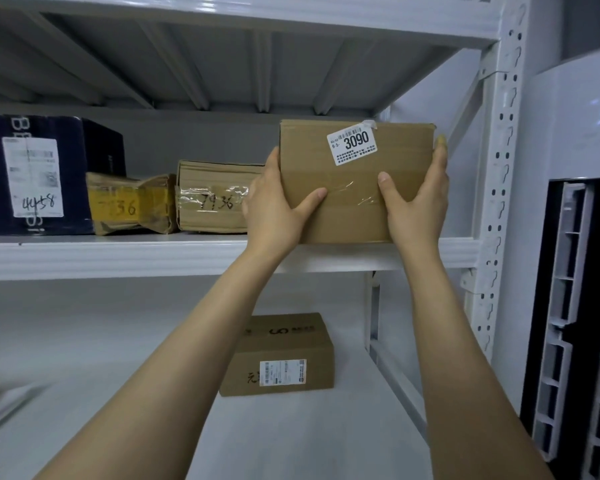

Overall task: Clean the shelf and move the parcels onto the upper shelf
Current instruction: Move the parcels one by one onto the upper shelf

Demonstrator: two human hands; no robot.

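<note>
Parcel (pixel 350 216) tagged 3090 is standing upright at the front edge of the upper shelf (pixel 118 258), near its right end. The left grip (pixel 278 206) is curling round its left side, thumb pressing the taped front, and the right grip (pixel 416 202) is clamping the right side likewise. Just left, a flat carton (pixel 215 199), a yellow-taped packet (pixel 129 204) and a dark box (pixel 32 174) are sitting in a row. Below, another carton (pixel 278 355) is lying on the lower shelf (pixel 291 427).

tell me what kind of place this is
Probably a parcel storeroom or pickup point. White metal racking holds taped parcels with handwritten numbers, like the dark box marked 4458, and the cardboard box in the left hand and right hand carries a barcode sticker reading 3090.
</note>
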